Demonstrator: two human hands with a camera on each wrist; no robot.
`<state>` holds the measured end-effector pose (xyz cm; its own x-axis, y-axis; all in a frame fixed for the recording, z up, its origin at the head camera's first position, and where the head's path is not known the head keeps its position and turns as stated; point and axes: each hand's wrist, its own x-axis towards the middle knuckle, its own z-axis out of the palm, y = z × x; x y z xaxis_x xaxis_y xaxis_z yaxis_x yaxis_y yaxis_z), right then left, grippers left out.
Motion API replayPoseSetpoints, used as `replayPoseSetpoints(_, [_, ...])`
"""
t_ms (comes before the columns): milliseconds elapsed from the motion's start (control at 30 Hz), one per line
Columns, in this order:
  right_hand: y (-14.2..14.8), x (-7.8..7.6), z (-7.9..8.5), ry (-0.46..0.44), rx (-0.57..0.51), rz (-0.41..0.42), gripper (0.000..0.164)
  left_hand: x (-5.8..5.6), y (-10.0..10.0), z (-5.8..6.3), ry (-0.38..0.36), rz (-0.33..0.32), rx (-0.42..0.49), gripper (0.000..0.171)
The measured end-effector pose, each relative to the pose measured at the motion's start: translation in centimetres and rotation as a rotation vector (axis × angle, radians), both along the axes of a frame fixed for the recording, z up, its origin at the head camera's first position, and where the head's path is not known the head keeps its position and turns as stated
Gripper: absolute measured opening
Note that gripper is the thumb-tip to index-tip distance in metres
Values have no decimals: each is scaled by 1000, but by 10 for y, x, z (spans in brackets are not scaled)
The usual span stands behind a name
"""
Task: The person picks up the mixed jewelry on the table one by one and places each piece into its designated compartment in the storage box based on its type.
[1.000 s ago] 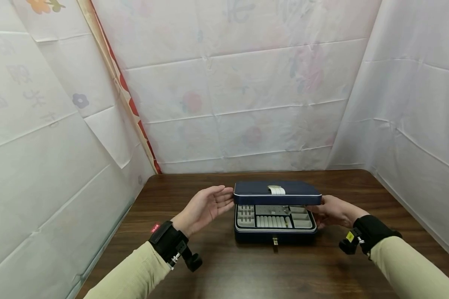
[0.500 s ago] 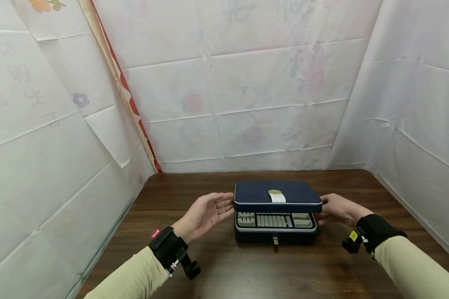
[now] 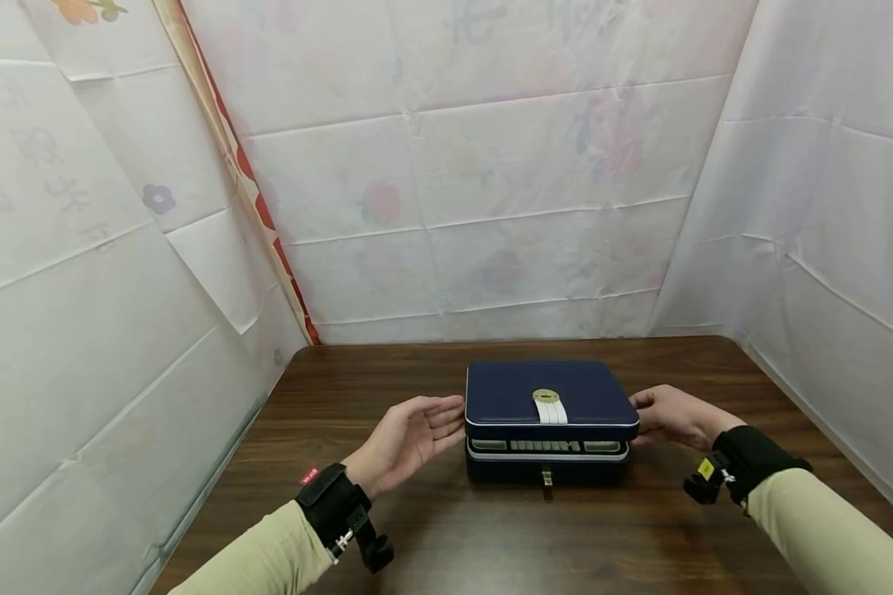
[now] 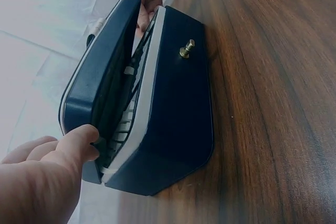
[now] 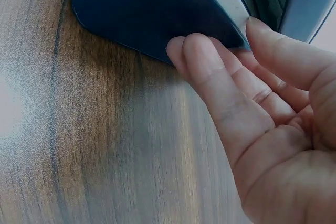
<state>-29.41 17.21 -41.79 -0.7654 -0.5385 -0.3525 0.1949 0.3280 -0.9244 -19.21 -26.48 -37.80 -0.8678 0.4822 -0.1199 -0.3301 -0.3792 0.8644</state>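
Note:
A navy jewellery box (image 3: 546,471) with white piping stands on the table, its lid (image 3: 543,392) tilted and a narrow gap left at the front. Through that gap the pale ring rolls (image 4: 124,121) show. A white strap (image 3: 551,411) with a gold-coloured plate lies on the lid, and a brass catch (image 4: 187,49) sticks out of the base's front. My left hand (image 3: 409,438) has its fingers stretched against the lid's left side. At the right side, my right hand (image 3: 677,419) touches the base with extended fingers (image 5: 205,59), thumb near the lid's lower edge.
The dark wood-grain table (image 3: 446,537) carries the box. White patterned sheets (image 3: 446,207) hang behind it and along both sides. Each wrist wears a black strap with a small camera mount (image 3: 375,552).
The lid has swung down towards the front, narrowing the gap and covering most of the compartments. Both hands stay at its sides, the left shifting slightly downward. The base has not moved.

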Motion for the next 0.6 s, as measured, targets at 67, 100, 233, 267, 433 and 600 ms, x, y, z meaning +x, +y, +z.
replayPoseSetpoints(67, [0, 0, 1, -3, -4, -1, 20, -1, 0, -1, -2, -4, 5, 63])
replayPoseSetpoints(100, [0, 0, 1, -1, -6, 1, 19, -1, -1, -2, -6, -4, 9, 63])
replayPoseSetpoints(233, [2, 1, 0, 15, -7, 13, 18, 0, -1, -7, -13, -9, 5, 64])
replayPoseSetpoints(267, [2, 1, -1, 20, -8, 17, 19, 0, -1, -8, -18, -5, 6, 63])
replayPoseSetpoints(433, [3, 3, -1, 32, -16, 34, 24, 2, -2, -11, -27, 0, 9, 64])
replayPoseSetpoints(600, [5, 4, 0, 34, -15, 36, 32, 3, -3, -13, -23, -8, 2, 64])
